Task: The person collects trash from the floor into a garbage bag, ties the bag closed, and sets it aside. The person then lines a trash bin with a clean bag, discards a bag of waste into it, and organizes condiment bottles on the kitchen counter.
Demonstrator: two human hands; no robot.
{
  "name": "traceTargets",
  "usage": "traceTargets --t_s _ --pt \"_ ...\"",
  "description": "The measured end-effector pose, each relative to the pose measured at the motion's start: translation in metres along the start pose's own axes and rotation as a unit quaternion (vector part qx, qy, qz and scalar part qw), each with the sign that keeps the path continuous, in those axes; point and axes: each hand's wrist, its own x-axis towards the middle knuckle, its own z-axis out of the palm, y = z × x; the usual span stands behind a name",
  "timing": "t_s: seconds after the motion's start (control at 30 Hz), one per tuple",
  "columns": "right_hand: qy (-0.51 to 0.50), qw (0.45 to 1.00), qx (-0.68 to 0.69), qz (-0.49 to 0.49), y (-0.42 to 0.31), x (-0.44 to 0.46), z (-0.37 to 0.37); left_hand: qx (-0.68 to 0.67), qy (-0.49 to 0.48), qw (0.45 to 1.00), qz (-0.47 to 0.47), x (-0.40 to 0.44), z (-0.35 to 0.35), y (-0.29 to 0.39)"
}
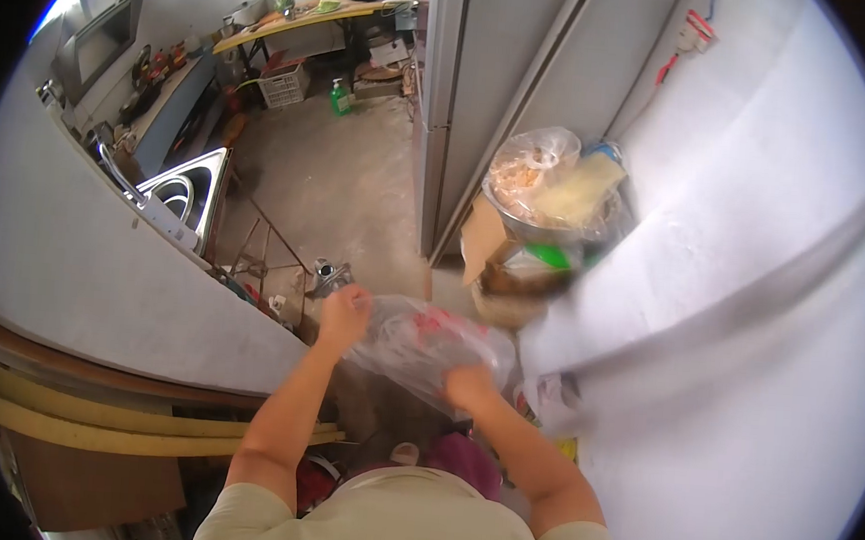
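A thin see-through plastic bag (438, 341) with red print stretches between my two hands at waist height. My left hand (346, 316) is closed on the bag's left end. Lower on its right side, my right hand (471, 385) is closed on the film, its fingertips partly hidden by the plastic. Just beyond my left hand is a shiny metal object (328, 277) with a round opening; its kind is hard to make out.
A grey fridge-like cabinet (526, 76) stands ahead. Beside it, a metal basin (516, 222) with bagged food rests above a cardboard box (487, 242). A sink (197, 193) lies left, behind a low white wall (120, 288). A green bottle (340, 99) stands on the floor.
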Motion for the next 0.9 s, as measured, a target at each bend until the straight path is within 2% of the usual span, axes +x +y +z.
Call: traceTargets --t_s 0.13,0.3,0.33,0.4,0.43,0.5,0.53,0.6,0.63,0.67,0.7,0.73,0.77,0.8,0.87,0.9 --pt "-0.014 0.993 -0.076 -0.091 0.052 0.052 -0.024 0.182 -0.008 0.980 -0.085 0.051 -0.015 0.010" --pt "0.109 0.966 0.016 -0.232 0.092 0.114 -0.073 0.378 -0.104 0.906 -0.159 0.110 -0.012 -0.017" --pt "0.128 0.956 0.034 -0.261 0.096 0.130 -0.087 0.357 -0.122 0.907 -0.187 0.123 -0.017 -0.021" --pt "0.170 0.938 -0.013 -0.301 0.099 0.156 -0.132 0.311 -0.162 0.905 -0.240 0.145 -0.040 -0.008" --pt "0.191 0.927 -0.034 -0.320 0.097 0.165 -0.158 0.246 -0.175 0.919 -0.255 0.161 -0.056 0.009" --pt "0.347 0.865 0.008 -0.364 0.084 0.173 -0.204 0.119 -0.015 0.977 -0.177 0.174 -0.076 0.026" --pt "0.422 0.822 0.031 -0.381 0.075 0.175 -0.228 0.056 0.069 0.988 -0.129 0.183 -0.086 0.033" --pt "0.575 0.694 0.096 -0.422 0.056 0.186 -0.256 0.075 0.266 0.961 -0.012 0.195 -0.093 0.067" --pt "0.645 0.620 0.128 -0.429 0.047 0.198 -0.257 0.087 0.360 0.928 0.052 0.197 -0.094 0.072" --pt "0.706 0.538 0.160 -0.431 0.041 0.211 -0.259 0.166 0.328 0.921 0.126 0.199 -0.086 0.045" --pt "0.599 0.690 0.126 -0.386 0.034 0.249 -0.240 0.244 0.287 0.905 0.196 0.197 -0.067 0.003" --pt "0.339 0.886 0.019 -0.316 0.032 0.306 -0.205 0.296 -0.021 0.951 -0.085 0.196 -0.042 -0.035" --pt "0.041 0.973 -0.094 -0.205 0.037 0.355 -0.176 0.256 -0.116 0.945 -0.164 0.167 0.003 -0.128" --pt "0.085 0.957 -0.115 -0.252 0.051 0.372 -0.149 0.287 -0.382 0.850 -0.222 0.176 -0.004 -0.123" --pt "0.119 0.947 -0.115 -0.274 0.034 0.413 -0.175 0.159 -0.256 0.910 -0.285 0.176 0.016 -0.181" --pt "0.085 0.959 -0.098 -0.253 0.018 0.412 -0.201 0.118 -0.174 0.929 -0.306 0.193 0.010 -0.184"
